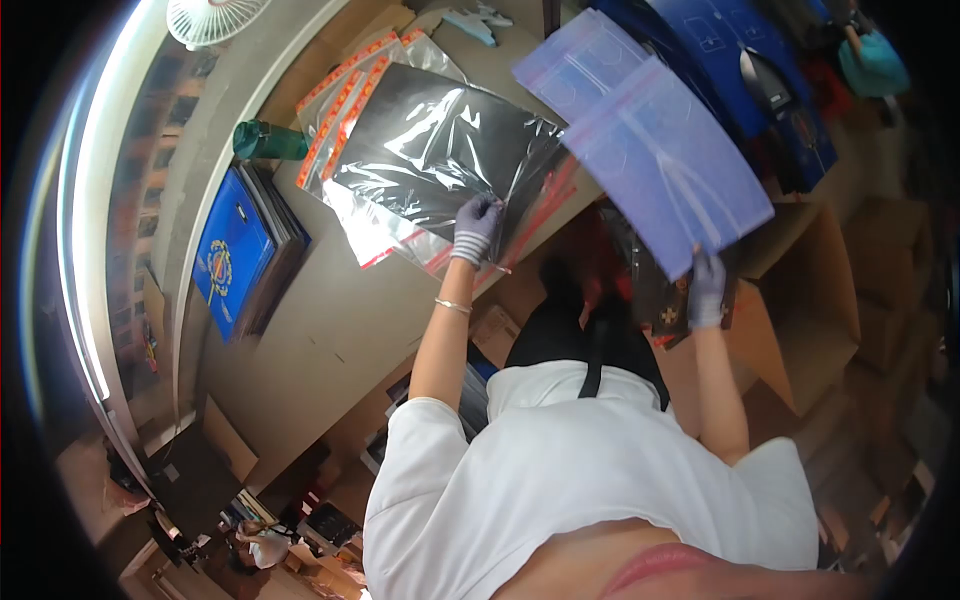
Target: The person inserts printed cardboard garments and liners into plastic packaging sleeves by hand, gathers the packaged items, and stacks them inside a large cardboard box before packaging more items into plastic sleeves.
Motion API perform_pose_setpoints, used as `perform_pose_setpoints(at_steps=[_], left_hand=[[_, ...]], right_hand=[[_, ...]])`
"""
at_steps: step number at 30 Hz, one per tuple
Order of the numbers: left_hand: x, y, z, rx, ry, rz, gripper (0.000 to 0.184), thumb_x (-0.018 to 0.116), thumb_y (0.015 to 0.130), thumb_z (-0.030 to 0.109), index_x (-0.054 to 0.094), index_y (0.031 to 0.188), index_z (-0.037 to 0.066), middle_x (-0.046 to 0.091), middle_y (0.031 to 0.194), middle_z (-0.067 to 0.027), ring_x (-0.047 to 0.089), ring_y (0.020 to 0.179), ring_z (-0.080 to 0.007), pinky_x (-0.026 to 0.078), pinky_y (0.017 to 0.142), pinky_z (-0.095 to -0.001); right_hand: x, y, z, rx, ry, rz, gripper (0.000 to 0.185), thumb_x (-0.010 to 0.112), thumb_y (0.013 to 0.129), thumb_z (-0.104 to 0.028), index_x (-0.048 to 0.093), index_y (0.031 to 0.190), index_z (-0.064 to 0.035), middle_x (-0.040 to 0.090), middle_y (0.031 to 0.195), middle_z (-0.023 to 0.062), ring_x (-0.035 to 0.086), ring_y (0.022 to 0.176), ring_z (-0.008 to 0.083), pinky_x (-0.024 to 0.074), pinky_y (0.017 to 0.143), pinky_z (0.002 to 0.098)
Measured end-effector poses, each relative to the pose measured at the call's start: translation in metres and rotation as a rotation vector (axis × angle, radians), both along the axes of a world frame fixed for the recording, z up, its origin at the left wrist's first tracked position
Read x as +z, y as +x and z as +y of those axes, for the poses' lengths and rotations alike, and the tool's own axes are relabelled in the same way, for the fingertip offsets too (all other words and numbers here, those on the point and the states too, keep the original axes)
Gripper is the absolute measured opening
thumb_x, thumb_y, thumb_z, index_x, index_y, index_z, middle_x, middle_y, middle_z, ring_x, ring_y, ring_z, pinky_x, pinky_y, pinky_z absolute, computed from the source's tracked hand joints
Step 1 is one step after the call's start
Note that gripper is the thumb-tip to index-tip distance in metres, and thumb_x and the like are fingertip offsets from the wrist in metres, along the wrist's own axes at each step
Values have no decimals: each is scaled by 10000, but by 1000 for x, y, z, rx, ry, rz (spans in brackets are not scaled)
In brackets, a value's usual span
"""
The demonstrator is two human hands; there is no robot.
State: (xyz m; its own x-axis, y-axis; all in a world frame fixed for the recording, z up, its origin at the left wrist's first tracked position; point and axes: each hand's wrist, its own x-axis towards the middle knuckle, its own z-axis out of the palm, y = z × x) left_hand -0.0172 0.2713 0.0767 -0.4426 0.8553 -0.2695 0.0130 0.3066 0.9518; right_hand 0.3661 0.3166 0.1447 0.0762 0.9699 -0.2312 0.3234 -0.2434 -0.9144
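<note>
My left hand (477,230), in a grey glove with a striped cuff, is closed on the edge of a clear plastic bag with a black sheet (440,140) inside. That bag lies on a stack of clear bags with red-orange edges (342,125). My right hand (707,288), gloved the same way, pinches the near corner of a translucent purple plastic bag (668,165). More purple bags (580,65) lie behind it, partly covered. The contents of the purple bags cannot be made out.
Blue folders with a gold emblem (232,255) stand stacked on the table (310,365), near a green bottle (268,141). Open cardboard boxes (800,290) are at the right. A white fan (212,18) is at the top left. Another person (266,548) appears far off at the lower left.
</note>
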Motion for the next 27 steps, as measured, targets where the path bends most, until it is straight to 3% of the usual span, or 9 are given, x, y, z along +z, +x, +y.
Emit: perform_pose_setpoints(at_steps=[4, 5, 10, 14, 17, 20, 22, 25, 27], left_hand=[[14, 12, 18, 44, 32, 23, 116, 573, 809, 45, 599, 892, -32, 606, 769, -34, 528, 702, -83, 441, 665, -218], [15, 16, 23, 78, 59, -19, 87, 557, 811, 26, 593, 864, -33, 593, 738, -28, 513, 671, -79, 434, 637, -214], [37, 24, 30, 152, 18, -69, 107, 552, 819, 43, 589, 878, -38, 597, 748, -46, 532, 687, -110, 436, 651, -233], [25, 22, 33, 145, 68, 33, 101, 565, 804, 54, 589, 846, -34, 599, 726, -65, 549, 676, -130, 444, 643, -257], [14, 24, 30, 125, 91, 268, 96, 584, 781, 65, 595, 829, -17, 607, 742, -112, 566, 660, -164, 451, 652, -273], [24, 26, 24, 89, 92, 458, 67, 590, 779, 40, 577, 788, -25, 577, 716, -75, 533, 645, -125, 444, 640, -249], [43, 31, 21, 38, 128, 567, 65, 595, 760, 35, 564, 761, -22, 549, 720, -87, 520, 617, -160, 439, 621, -263], [70, 42, 7, 18, 120, 588, 129, 636, 702, 102, 584, 775, 10, 564, 781, -132, 532, 732, -308, 433, 690, -360], [86, 54, -5, 31, 179, 704, 109, 632, 688, 67, 583, 773, 20, 560, 835, -126, 520, 810, -295, 417, 752, -366]], right_hand=[[-18, -20, -70, 295, -77, -68, 263, 523, 866, -209, 588, 862, 47, 587, 737, 60, 498, 696, 117, 413, 661, 288], [-12, -37, -82, 274, 93, -111, 236, 533, 854, -189, 556, 791, 37, 460, 613, 90, 414, 632, 114, 400, 602, 305], [-32, -14, -79, 177, -87, -143, 189, 544, 840, -147, 559, 829, 41, 489, 634, 108, 427, 643, 90, 410, 615, 271], [-6, -34, -77, 149, -14, 88, 233, 544, 844, -148, 503, 685, 17, 426, 576, 35, 374, 579, 88, 356, 523, 273], [-6, -39, -97, 253, -215, 164, 281, 558, 841, -173, 486, 625, -9, 390, 572, -21, 337, 568, 74, 315, 497, 259], [19, -62, -93, 185, -542, 442, 166, 513, 854, -161, 557, 848, -1, 524, 717, 27, 503, 640, 114, 426, 561, 262], [36, -76, -71, 184, -761, 633, 266, 476, 865, -159, 518, 1046, 31, 578, 894, 80, 595, 779, 183, 501, 664, 307], [29, -115, -33, 425, -761, 630, 250, 484, 865, -174, 535, 1025, 10, 578, 875, 71, 591, 778, 170, 492, 674, 300], [-6, -162, -10, 594, -678, 614, 245, 505, 861, -180, 548, 1024, -3, 577, 902, 52, 563, 759, 135, 466, 683, 273]])
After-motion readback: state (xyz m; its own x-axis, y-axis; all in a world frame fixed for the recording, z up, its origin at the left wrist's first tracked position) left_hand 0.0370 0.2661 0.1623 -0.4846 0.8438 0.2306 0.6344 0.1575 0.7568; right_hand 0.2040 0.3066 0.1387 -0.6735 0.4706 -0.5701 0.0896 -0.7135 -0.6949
